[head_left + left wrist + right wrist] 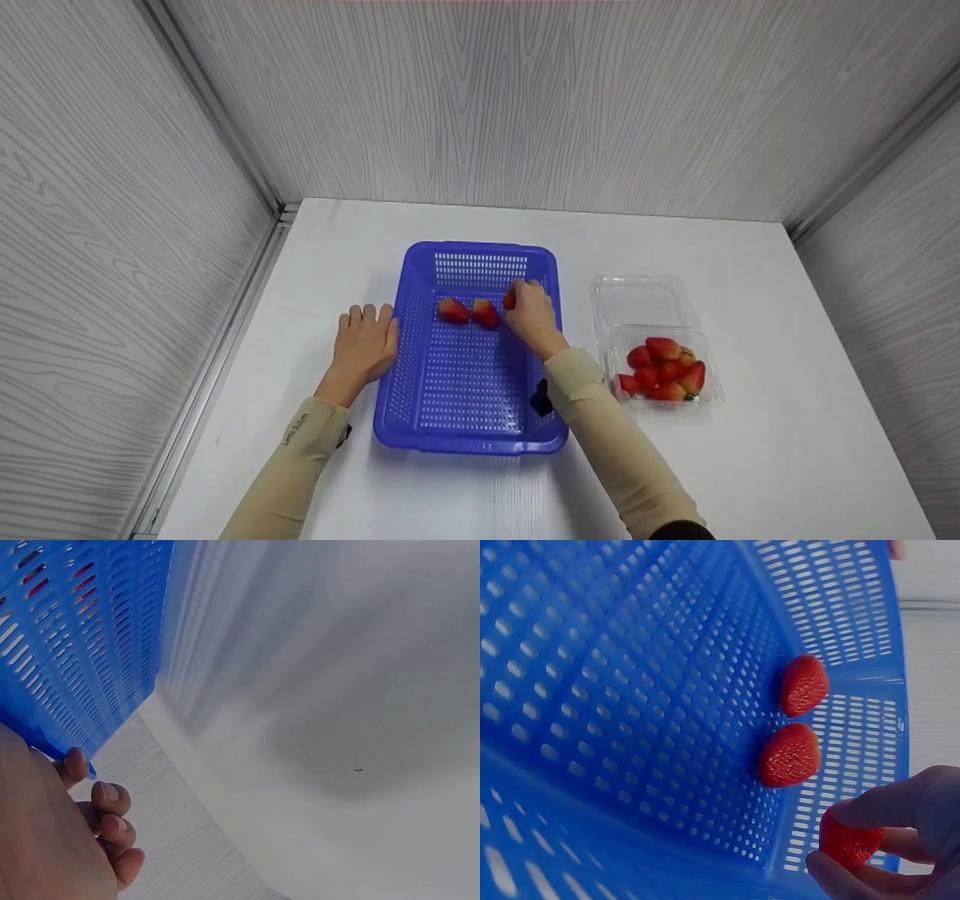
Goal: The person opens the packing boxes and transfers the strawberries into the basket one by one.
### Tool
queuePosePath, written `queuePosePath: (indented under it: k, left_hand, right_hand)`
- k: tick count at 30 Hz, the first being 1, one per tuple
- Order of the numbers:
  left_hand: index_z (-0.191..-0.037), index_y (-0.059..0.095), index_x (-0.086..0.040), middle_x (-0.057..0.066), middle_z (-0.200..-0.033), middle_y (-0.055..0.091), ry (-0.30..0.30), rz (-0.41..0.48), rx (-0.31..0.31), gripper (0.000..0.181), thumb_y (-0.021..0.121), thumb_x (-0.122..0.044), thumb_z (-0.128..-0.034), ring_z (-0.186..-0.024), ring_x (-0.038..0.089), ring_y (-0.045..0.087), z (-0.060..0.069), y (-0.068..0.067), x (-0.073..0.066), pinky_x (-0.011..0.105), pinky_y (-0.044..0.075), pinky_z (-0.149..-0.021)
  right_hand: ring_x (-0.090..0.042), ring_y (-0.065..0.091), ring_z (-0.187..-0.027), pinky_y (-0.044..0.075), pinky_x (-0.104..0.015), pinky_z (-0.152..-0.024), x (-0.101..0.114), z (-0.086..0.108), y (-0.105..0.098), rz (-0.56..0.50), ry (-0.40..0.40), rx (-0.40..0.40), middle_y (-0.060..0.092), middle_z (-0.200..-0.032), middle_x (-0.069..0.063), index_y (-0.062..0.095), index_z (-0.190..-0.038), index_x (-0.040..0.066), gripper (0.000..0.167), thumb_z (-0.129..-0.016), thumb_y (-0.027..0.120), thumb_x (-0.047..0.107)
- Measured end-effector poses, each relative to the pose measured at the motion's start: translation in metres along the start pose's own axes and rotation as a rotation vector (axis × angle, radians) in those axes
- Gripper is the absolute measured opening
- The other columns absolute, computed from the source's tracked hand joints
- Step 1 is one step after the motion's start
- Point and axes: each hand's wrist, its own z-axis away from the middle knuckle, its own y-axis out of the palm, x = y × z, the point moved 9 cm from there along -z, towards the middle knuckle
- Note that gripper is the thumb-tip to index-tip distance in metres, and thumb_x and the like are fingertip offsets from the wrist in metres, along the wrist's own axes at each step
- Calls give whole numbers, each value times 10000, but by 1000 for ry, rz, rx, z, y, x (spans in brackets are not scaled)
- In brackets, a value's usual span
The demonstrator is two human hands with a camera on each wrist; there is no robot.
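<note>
A blue plastic basket (469,442) with slotted walls stands on the white table. My left hand (366,341) is at its left side and holds the rim, fingers (111,799) curled beneath the edge in the left wrist view; the thumb is hidden there. Inside the basket, toward the far end, my right hand (531,311) pinches a strawberry (851,844) between thumb and fingers. To the left of it two more strawberries lie on the basket floor, one nearer (485,313) and one farther left (453,310).
Right of the basket lies an opened clear plastic box (712,375), its lid (646,304) folded back. Several strawberries (664,370) are heaped in it. Grey wood-grain panels (480,105) enclose the table at the back and sides.
</note>
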Motion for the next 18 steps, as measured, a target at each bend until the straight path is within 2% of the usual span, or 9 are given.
queuePosePath:
  k: [8,13,18]
  left_hand:
    - [-1059,494,6,232,-927,507,-16,16,8,293,330,-235,-1030,-886,424,450,2,1,-1,537,330,-808]
    - [-1080,492,13,231,-930,504,-18,15,14,301,332,-238,-1034,-885,420,443,1,1,0,535,326,-802]
    - [-1074,502,16,233,-924,508,-13,19,-7,290,355,-229,-1030,-879,420,446,1,-1,-1,534,326,-797]
  right_hand:
    - [-430,646,-853,499,-542,-781,-6,-2,18,84,5,-26,624,-896,-238,622,-867,-54,81,-798,665,-54]
    - [-444,665,-893,517,-533,-795,-8,-5,25,161,27,4,663,-936,-261,635,-872,-53,92,-798,683,-26]
    - [-444,672,-893,525,-527,-796,-10,-5,28,199,49,20,673,-949,-269,643,-881,-60,106,-795,691,-18]
